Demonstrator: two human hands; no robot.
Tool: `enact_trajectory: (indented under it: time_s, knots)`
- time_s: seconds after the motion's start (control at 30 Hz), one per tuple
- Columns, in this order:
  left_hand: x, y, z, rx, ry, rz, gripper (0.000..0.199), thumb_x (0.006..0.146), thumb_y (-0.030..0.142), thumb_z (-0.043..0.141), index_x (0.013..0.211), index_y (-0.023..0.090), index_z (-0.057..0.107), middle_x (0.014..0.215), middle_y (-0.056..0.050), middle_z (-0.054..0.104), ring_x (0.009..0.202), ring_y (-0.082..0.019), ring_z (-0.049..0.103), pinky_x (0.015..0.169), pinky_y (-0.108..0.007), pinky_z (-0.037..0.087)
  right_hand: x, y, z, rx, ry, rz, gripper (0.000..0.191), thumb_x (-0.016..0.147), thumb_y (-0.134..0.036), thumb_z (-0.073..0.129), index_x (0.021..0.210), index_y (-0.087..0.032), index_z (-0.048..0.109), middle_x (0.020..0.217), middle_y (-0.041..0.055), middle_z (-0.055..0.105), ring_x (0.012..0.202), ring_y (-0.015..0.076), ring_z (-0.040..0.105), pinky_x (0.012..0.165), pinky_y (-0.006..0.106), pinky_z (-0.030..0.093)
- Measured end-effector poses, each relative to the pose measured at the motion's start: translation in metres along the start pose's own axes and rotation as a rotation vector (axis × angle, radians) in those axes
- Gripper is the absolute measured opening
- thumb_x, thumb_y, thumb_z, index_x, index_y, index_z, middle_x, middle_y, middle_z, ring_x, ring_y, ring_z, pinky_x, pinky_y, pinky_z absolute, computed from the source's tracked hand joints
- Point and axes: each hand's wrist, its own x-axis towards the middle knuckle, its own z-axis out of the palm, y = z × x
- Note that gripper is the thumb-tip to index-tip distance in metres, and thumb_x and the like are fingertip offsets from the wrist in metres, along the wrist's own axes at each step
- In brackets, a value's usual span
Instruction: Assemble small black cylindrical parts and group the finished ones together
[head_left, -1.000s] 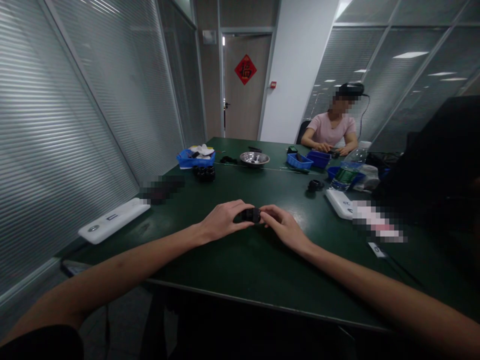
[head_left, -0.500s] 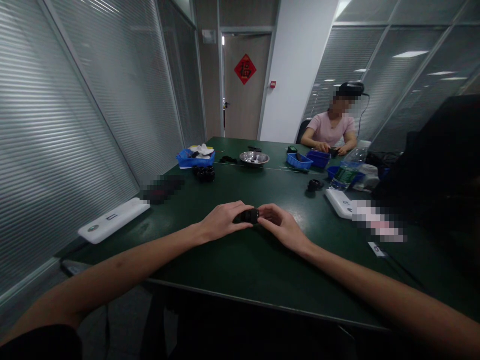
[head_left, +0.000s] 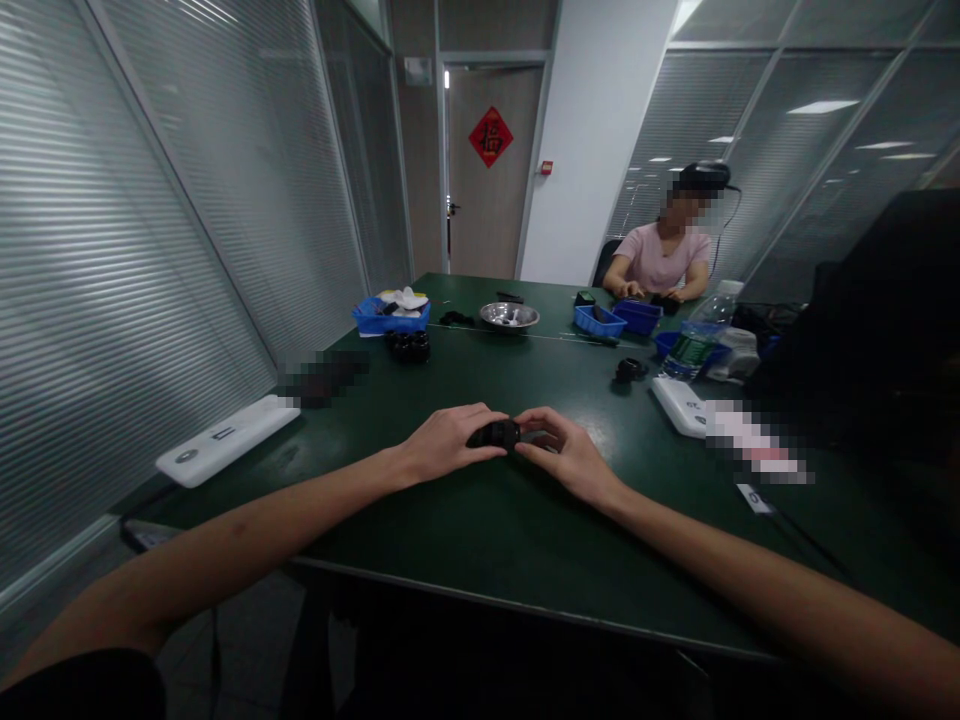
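Left hand (head_left: 452,442) has the black piece (head_left: 498,434) gripped between thumb and fingers, right there over the near middle of the table (head_left: 480,540), and the right hand (head_left: 568,457) pinches its right end with the fingertips! Far beyond sits the metal bowl (head_left: 510,328), a blue tray (head_left: 388,326) to its left, a bottle (head_left: 688,350) over on the right.

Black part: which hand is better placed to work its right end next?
Probably your right hand: it sits at that end of the black part, while your left hand holds the other end.
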Motion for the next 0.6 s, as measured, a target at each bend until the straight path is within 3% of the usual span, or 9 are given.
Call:
enact_trajectory:
  time_s: [0.1,0.23,0.47,0.6]
  knots:
    - [0.0005,0.0016,-0.0011,0.005,0.012,0.002,0.047,0.098,0.042,0.066,0.138,0.020,0.055,0.120,-0.008,0.065,0.105,-0.022,0.066,0.088,-0.036,0.055,0.0007,-0.0014,0.0007,-0.010,0.041,0.008,0.034,0.091,-0.038,0.073,0.121,-0.025,0.064,0.122,0.0065,0.068,0.115,0.0230,0.065,0.098,0.041,0.055]
    - [0.0011,0.0039,-0.0022,0.010,0.038,0.004,0.047,0.098,0.041,0.066,0.139,0.020,0.054,0.121,-0.008,0.065,0.106,-0.022,0.066,0.089,-0.036,0.055,0.0011,-0.0006,0.0008,-0.073,0.046,0.056,0.029,0.099,-0.045,0.060,0.118,-0.024,0.066,0.113,0.0059,0.072,0.104,0.0219,0.069,0.096,0.043,0.055]
    - [0.0010,0.0018,-0.0009,0.008,0.018,-0.004,0.045,0.098,0.041,0.067,0.137,0.021,0.056,0.120,-0.007,0.065,0.105,-0.022,0.066,0.089,-0.036,0.055,0.0013,0.0065,0.0019,-0.013,0.047,-0.021,0.034,0.091,-0.038,0.072,0.122,-0.026,0.064,0.122,0.0060,0.069,0.114,0.0230,0.066,0.098,0.042,0.055]
    - [0.0008,0.0025,-0.0008,0.014,0.039,-0.003,0.046,0.098,0.042,0.066,0.138,0.021,0.055,0.120,-0.007,0.065,0.107,-0.022,0.065,0.090,-0.035,0.055,0.0017,0.0026,0.0015,-0.099,0.054,0.037,0.030,0.099,-0.045,0.060,0.120,-0.024,0.065,0.116,0.0058,0.071,0.107,0.0224,0.068,0.096,0.043,0.054]
